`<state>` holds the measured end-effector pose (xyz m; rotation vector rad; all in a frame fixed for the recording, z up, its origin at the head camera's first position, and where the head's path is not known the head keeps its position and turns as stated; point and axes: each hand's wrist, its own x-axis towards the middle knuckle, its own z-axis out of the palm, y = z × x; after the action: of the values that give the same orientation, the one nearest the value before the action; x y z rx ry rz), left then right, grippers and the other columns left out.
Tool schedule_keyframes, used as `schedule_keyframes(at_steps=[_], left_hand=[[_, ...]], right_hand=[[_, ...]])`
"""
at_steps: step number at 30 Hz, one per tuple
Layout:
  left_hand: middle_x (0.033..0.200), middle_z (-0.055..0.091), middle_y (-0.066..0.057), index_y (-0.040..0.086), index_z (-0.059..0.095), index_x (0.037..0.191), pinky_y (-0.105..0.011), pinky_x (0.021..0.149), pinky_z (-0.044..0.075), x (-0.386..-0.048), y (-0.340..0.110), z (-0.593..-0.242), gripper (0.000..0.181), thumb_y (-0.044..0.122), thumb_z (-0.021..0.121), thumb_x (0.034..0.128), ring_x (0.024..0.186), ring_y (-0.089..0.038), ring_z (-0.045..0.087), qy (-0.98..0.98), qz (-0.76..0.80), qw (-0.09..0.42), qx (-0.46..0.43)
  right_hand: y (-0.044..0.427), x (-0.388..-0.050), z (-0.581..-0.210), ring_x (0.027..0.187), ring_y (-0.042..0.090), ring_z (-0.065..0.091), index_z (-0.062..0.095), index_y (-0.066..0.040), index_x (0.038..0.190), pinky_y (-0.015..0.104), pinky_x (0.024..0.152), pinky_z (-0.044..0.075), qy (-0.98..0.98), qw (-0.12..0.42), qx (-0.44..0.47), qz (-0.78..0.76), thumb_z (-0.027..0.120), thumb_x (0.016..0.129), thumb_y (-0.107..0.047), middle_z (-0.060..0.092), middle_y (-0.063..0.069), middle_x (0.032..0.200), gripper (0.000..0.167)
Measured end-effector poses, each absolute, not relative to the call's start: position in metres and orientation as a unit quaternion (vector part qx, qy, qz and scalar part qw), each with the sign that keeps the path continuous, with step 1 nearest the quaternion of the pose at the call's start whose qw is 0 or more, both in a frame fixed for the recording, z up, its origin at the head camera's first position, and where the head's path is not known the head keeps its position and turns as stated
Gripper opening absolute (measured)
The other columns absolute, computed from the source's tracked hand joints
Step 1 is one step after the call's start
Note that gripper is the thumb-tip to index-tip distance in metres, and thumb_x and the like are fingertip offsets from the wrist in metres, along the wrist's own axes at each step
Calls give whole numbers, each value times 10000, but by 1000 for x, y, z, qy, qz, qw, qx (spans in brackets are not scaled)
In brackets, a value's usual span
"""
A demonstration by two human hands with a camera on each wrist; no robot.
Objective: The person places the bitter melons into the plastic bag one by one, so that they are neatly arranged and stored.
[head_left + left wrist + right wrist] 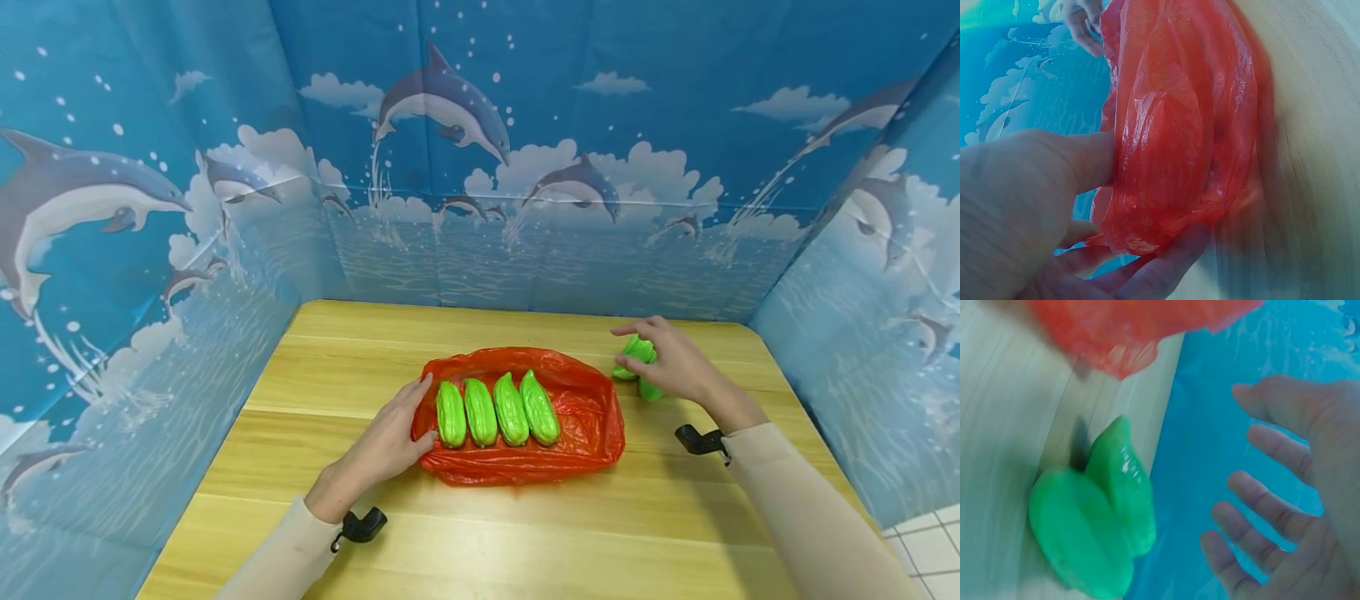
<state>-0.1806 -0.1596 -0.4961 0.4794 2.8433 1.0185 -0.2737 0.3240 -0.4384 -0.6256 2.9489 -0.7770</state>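
Note:
A red plastic bag (pixel 517 475) lies spread open on the table, its rim folded out like a shallow tray. Several bright green, ridged, gourd-shaped pieces (pixel 511 410) lie side by side inside, towards its left. At the bag's left end my left hand (pixel 386 429) holds the edge; the left wrist view shows its thumb against one side of the plastic and the fingers round the other. My right hand (pixel 671 358) hovers with spread fingers over two more green gourds (pixel 1082 531) beyond the bag's right end. In the right wrist view these touch each other, apart from the hand.
The pale wooden table (pixel 300 467) carries the bag and gourds. Blue dolphin-print curtains (pixel 525 242) stand along its back and both sides. White floor tiles (pixel 926 550) show at lower right.

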Motion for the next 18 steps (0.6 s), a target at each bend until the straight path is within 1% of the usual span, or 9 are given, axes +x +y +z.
schedule_keyframes(at_steps=[4, 8, 14, 18], left_hand=[[1876, 376, -267, 22, 312, 1837, -646, 1349, 484, -181, -161, -497, 947, 125, 835, 1054, 1690, -493, 485, 928, 334, 39, 159], [1879, 377, -258, 27, 315, 1837, -641, 1349, 484, -181, -161, -498, 945, 121, 835, 1054, 1693, -486, 483, 928, 336, 37, 159], [1882, 373, -255, 21, 316, 1835, -636, 1356, 477, -180, -161, -499, 943, 120, 833, 1053, 1700, -482, 476, 928, 336, 39, 156], [1880, 378, -253, 26, 317, 1836, -636, 1356, 478, -180, -162, -498, 943, 122, 834, 1053, 1698, -481, 478, 928, 336, 40, 154]], right_hand=[[333, -278, -444, 1514, 609, 489, 668, -38, 1594, 799, 1207, 470, 947, 26, -207, -246, 809, 1123, -242, 522, 367, 1638, 532], [340, -284, -449, 1553, 620, 442, 654, -51, 1613, 819, 1243, 429, 948, 37, -205, -241, 824, 1113, -265, 479, 371, 1679, 570], [349, -291, -457, 1591, 653, 383, 655, -51, 1619, 853, 1264, 377, 951, 46, -203, -230, 883, 1067, -287, 423, 392, 1737, 643], [353, -296, -463, 1609, 682, 345, 647, -47, 1627, 868, 1271, 354, 952, 55, -201, -225, 897, 1054, -297, 387, 409, 1763, 673]])
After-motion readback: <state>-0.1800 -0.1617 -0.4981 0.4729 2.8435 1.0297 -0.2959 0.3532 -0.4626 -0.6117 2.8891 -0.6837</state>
